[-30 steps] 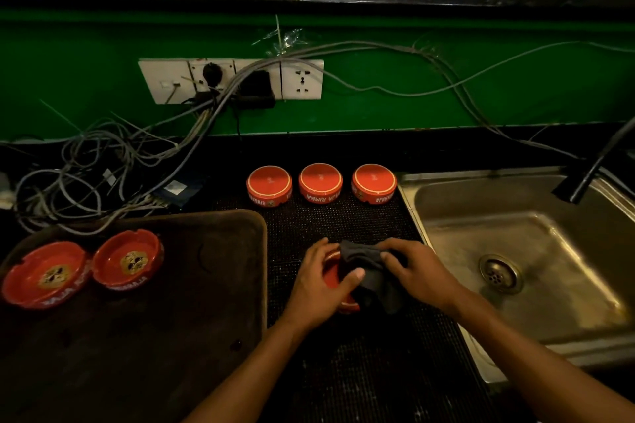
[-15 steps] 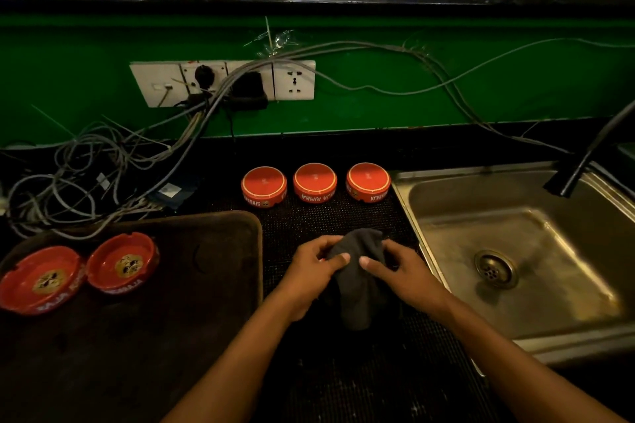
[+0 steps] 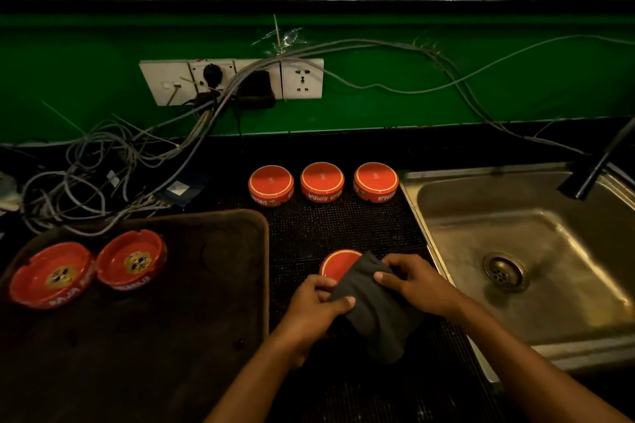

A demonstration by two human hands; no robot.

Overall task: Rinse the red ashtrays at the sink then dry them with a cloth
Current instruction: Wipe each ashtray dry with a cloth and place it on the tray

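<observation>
**Drying a red ashtray beside the sink**

I look down on a dark counter under a green wall. At my right sits the steel sink, its drain in the basin and a dark tap leaning in from the right edge. At my left lies a large dark tray. Between them runs a black studded mat. On the wall is a white socket strip, with a tangle of grey cables spilling down to the counter.

Two red ashtrays sit right way up, touching, on the tray's far left corner. Three more stand upside down in a row at the back of the mat, just left of the sink.

Near the front of the mat I hold a dark cloth over a sixth ashtray, upside down; only its far part shows past the cloth. My left hand curls round the cloth's left edge, thumb pinching it from above. My right hand grips the cloth's upper right part, fingers bent over it. Whether either hand also touches the ashtray beneath, I cannot tell.
</observation>
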